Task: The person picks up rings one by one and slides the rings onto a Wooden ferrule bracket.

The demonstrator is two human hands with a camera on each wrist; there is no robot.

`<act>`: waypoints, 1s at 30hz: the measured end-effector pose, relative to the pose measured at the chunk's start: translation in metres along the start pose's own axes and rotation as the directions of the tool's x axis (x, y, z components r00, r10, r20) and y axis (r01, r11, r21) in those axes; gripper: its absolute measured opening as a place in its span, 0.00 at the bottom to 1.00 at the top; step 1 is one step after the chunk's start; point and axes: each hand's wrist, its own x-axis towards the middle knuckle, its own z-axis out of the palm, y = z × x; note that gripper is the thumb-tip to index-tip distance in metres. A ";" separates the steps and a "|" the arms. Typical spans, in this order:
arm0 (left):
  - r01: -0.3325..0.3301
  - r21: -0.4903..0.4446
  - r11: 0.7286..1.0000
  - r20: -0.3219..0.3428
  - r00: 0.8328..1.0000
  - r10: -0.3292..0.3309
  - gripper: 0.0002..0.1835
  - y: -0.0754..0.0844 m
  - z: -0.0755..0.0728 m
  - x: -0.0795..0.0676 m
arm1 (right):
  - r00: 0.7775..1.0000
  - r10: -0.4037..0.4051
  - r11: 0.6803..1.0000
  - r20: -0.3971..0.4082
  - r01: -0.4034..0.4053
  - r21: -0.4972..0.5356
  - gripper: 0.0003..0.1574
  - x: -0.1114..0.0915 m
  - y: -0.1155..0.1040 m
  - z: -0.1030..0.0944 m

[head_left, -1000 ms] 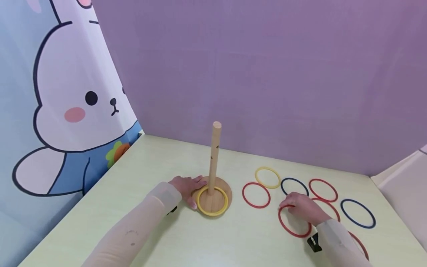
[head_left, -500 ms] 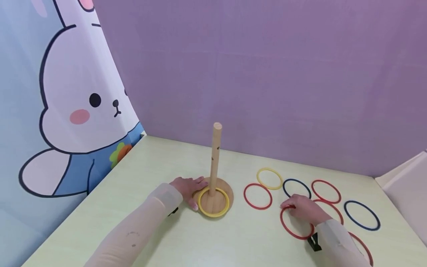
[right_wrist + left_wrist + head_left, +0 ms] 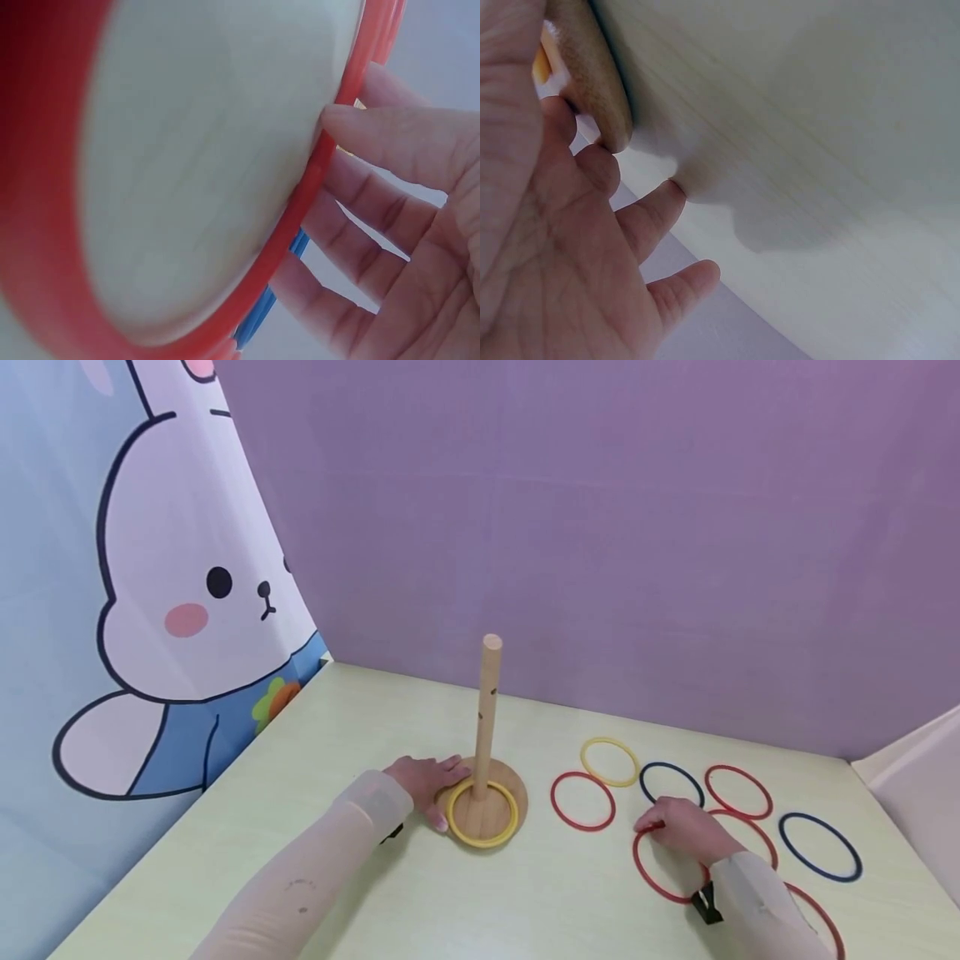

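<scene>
A round wooden base (image 3: 517, 785) with an upright peg (image 3: 489, 710) stands on the table, and a yellow ring (image 3: 482, 844) lies around the peg's foot. My left hand (image 3: 425, 783) rests at the base's left edge, its thumb and forefinger spread along it. In the left wrist view the ring finger (image 3: 652, 217) reaches to the tabletop. Over on the right, my right hand (image 3: 686, 829) pinches the far rim of a red ring (image 3: 640, 867) between thumb and fingers. The right wrist view shows this rim (image 3: 304, 187) up close; its near side is tilted toward the camera.
Behind the right hand lie a yellow ring (image 3: 585, 752), blue rings (image 3: 675, 767) (image 3: 820, 821) and several red rings (image 3: 557, 808). Another red ring (image 3: 825, 920) is partly under the right forearm. A purple curtain (image 3: 570, 568) stands along the table's far edge.
The whole head view has shifted slightly, moving everything a little to the right. Both hands keep their places, the left at the base and the right on the red ring.
</scene>
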 end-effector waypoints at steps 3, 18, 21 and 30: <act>0.002 -0.001 1.000 -0.001 1.000 -0.002 0.49 -0.001 0.000 -0.001 | 1.000 -0.002 1.000 0.000 0.002 -0.006 0.12 -0.001 -0.002 0.000; -0.008 0.008 1.000 0.010 1.000 0.008 0.49 -0.006 0.002 -0.004 | 0.981 0.182 0.967 0.072 -0.192 0.166 0.16 -0.007 -0.024 0.009; -0.012 0.008 1.000 0.012 1.000 0.012 0.49 -0.007 0.003 -0.005 | 0.972 0.218 0.952 0.090 -0.232 0.198 0.16 -0.008 -0.027 0.010; -0.027 0.012 1.000 0.002 1.000 0.027 0.49 -0.008 0.006 -0.006 | 0.957 0.255 0.891 0.141 -0.289 0.351 0.20 -0.018 -0.032 0.012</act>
